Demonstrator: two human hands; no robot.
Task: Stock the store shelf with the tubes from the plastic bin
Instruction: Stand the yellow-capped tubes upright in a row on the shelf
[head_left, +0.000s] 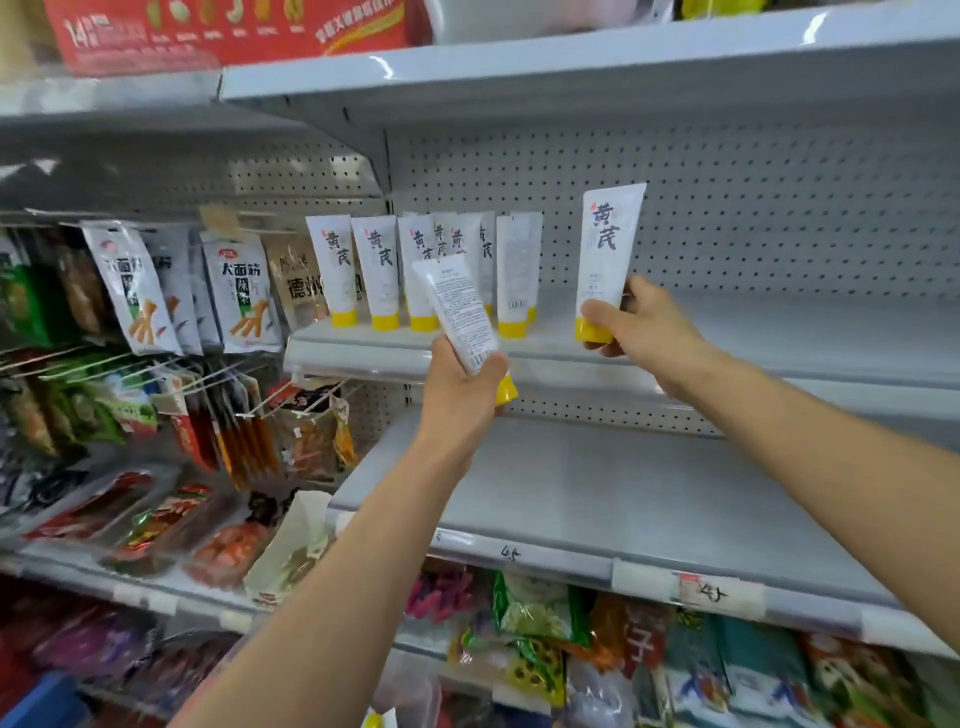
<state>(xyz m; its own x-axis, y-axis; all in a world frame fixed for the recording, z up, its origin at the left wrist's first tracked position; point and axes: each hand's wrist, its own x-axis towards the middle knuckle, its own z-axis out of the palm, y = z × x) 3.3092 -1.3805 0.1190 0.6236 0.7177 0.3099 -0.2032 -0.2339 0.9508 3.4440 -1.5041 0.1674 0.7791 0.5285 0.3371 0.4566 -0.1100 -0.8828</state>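
Now | left hand (460, 387) grips tilted tube (460, 312) | right hand (647, 330) grips upright tube (608, 249) at shelf (779, 338)

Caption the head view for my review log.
Right hand holds an upright tube at the shelf; left hand holds a second tube.

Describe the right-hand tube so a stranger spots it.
Find the grey shelf backed by pegboard, with a row of white, yellow-capped tubes. Right of that row, the right hand grips one tube near its cap. Unlike the left hand's tilted tube, it stands upright, bold characters facing out.
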